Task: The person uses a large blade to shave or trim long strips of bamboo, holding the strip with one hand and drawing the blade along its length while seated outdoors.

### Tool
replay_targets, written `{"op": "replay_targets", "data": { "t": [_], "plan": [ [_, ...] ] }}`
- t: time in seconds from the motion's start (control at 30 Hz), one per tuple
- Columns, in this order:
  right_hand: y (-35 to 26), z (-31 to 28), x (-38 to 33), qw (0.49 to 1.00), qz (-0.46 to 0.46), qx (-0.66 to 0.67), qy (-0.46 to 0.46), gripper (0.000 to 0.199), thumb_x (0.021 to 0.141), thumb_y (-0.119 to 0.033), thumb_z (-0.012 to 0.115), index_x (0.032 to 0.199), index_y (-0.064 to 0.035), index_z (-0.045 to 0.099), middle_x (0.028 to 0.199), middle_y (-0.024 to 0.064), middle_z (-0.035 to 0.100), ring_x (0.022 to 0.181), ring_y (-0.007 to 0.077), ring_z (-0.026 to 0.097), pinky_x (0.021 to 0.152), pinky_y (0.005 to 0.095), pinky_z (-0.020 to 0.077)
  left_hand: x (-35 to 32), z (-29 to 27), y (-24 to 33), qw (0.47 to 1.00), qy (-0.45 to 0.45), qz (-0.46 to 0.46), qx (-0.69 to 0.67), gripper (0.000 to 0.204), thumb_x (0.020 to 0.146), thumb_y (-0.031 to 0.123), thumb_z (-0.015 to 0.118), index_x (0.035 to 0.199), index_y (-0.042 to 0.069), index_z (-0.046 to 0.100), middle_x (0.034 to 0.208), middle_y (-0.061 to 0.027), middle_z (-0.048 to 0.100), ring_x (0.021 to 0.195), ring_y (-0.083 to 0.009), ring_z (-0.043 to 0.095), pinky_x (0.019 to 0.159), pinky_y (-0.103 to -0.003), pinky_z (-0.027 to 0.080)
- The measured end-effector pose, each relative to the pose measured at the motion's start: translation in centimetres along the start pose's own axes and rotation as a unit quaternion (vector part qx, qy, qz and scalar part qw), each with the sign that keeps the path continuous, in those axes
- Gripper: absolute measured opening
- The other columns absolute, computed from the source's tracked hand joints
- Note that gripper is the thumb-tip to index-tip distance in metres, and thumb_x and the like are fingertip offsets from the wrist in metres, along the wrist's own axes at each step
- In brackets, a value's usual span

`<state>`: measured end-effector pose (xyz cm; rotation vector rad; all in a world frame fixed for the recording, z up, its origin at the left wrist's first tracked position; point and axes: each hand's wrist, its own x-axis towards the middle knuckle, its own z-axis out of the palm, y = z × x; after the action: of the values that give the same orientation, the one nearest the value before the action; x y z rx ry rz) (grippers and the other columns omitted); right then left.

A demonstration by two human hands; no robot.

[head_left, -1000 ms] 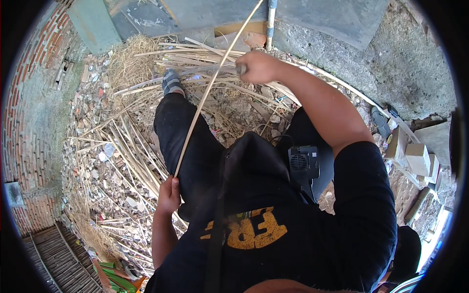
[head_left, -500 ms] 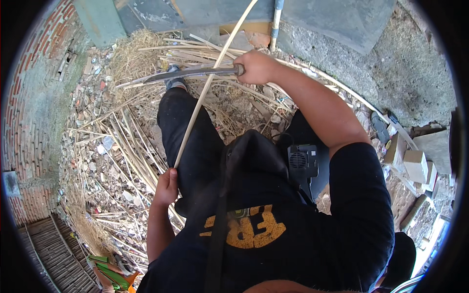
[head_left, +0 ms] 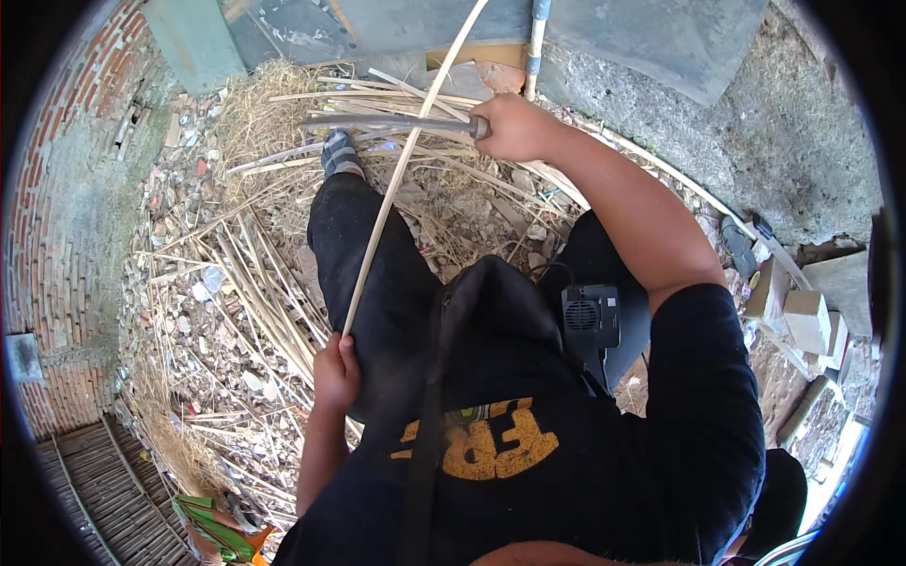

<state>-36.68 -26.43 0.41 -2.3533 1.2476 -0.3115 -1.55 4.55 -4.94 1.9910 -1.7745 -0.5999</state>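
The left hand (head_left: pixel 337 370) is curled tight around the near end of a long pale bamboo strip (head_left: pixel 408 160), which slants up and away to the far wall. The right hand (head_left: pixel 507 126) is fisted on the handle of a long grey blade (head_left: pixel 387 124) that lies level across the strip, pointing left. Half a second ago the blade sat lower and tilted; it has since risen and squared up against the strip, which suggests a fresh paring stroke is being set. Cut strips and straw (head_left: pixel 247 283) litter the ground on the left, beside a sandalled foot (head_left: pixel 339 151).
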Motion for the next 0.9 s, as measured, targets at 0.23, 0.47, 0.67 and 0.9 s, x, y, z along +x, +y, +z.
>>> {"op": "replay_targets", "data": {
  "t": [0.23, 0.47, 0.67, 0.9],
  "plan": [
    [-0.9, 0.2, -0.5, 0.997, 0.001, -0.065, -0.048, 0.020, 0.071, -0.020, 0.068, 0.086, -0.0056, 0.068, 0.077, 0.0171, 0.068, 0.079, 0.0370, 0.068, 0.073, 0.0492, 0.0541, -0.4, 0.6, 0.7, 0.995, 0.032, -0.032, 0.085, 0.033, 0.105, 0.026, 0.047, 0.082, 0.003, 0.050, 0.063, -0.0266, 0.056, 0.063, -0.0504, 0.057, 0.055, -0.055, 0.042],
    [-4.8, -0.2, -0.8, 0.991, 0.011, -0.093, -0.094, 0.027, 0.075, -0.019, 0.064, 0.099, -0.0093, 0.072, 0.095, 0.0142, 0.073, 0.092, 0.0339, 0.069, 0.081, 0.0465, 0.0550, -0.8, 0.5, 0.5, 0.993, 0.040, -0.020, 0.105, 0.030, 0.104, 0.024, 0.049, 0.083, 0.003, 0.050, 0.063, -0.0272, 0.056, 0.063, -0.0511, 0.057, 0.056, -0.057, 0.042],
    [2.5, 0.3, 1.0, 0.996, 0.048, -0.078, 0.008, 0.023, 0.075, -0.020, 0.064, 0.094, -0.0065, 0.070, 0.085, 0.0175, 0.070, 0.084, 0.0364, 0.069, 0.078, 0.0474, 0.0552, 0.0, -0.1, 0.7, 0.998, 0.014, -0.007, 0.069, 0.030, 0.103, 0.025, 0.049, 0.083, 0.002, 0.050, 0.064, -0.0273, 0.057, 0.063, -0.0515, 0.057, 0.056, -0.057, 0.042],
    [-1.8, 0.4, -1.1, 0.999, -0.024, -0.049, 0.001, 0.020, 0.074, -0.021, 0.068, 0.088, -0.0069, 0.069, 0.079, 0.0150, 0.070, 0.079, 0.0338, 0.069, 0.075, 0.0474, 0.0554, -0.1, -0.6, 0.0, 0.999, -0.024, -0.021, 0.021, 0.035, 0.105, 0.027, 0.048, 0.081, 0.001, 0.049, 0.064, -0.0274, 0.055, 0.065, -0.0514, 0.056, 0.056, -0.053, 0.042]
  ]
}}
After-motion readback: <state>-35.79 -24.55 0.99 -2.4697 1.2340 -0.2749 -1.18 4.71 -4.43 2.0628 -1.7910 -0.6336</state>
